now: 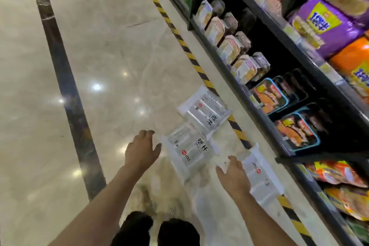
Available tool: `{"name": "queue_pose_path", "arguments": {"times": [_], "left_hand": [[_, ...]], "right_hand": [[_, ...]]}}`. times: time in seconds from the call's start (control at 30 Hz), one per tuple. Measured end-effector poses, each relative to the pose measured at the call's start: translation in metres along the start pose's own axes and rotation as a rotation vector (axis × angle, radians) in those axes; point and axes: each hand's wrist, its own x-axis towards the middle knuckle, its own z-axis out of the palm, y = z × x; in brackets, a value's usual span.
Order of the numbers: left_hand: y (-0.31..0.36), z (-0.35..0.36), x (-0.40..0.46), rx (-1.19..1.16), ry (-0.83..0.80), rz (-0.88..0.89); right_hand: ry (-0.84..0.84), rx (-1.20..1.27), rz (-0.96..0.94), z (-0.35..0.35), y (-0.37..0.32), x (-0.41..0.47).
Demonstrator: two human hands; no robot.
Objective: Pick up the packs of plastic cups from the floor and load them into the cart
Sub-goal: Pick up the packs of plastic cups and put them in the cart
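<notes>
On the floor (99, 46) by the shelf (279, 78), three packs lie: one (205, 113) at twelve o'clock, one (188, 151) between the hands, one (261, 175) under the right hand (232, 175). Left hand (141, 152) hovers, fingers apart; right fingers hidden, cannot tell. Packs look light, crinkly, slippery; pinch the sealed edge.

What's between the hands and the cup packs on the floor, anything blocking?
Nothing visible. The left hand hovers open beside the middle pack, bare floor between. The right hand already overlaps the near pack; contact unclear. The far pack lies unobstructed. No cart in view.
</notes>
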Motion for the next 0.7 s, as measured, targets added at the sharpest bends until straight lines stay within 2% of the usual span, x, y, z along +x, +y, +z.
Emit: {"name": "queue_pose_path", "arguments": {"times": [0.13, 0.23, 0.37, 0.53, 0.7], "left_hand": [[-0.013, 0.091, 0.116, -0.168, -0.087, -0.059], [-0.022, 0.167, 0.194, -0.139, -0.144, -0.01], [-0.03, 0.249, 0.273, -0.043, -0.215, 0.059], [-0.041, 0.311, 0.34, -0.024, -0.33, 0.088], [-0.048, 0.336, 0.362, -0.174, -0.463, 0.056]], "right_hand": [[-0.032, 0.229, 0.203, 0.087, 0.006, 0.095], [-0.044, 0.398, 0.318, 0.155, 0.014, 0.168], [-0.032, 0.485, 0.424, 0.224, 0.025, 0.248], [-0.019, 0.606, 0.557, 0.273, 0.047, 0.304], [-0.032, 0.802, 0.718, 0.298, 0.064, 0.32]]}}
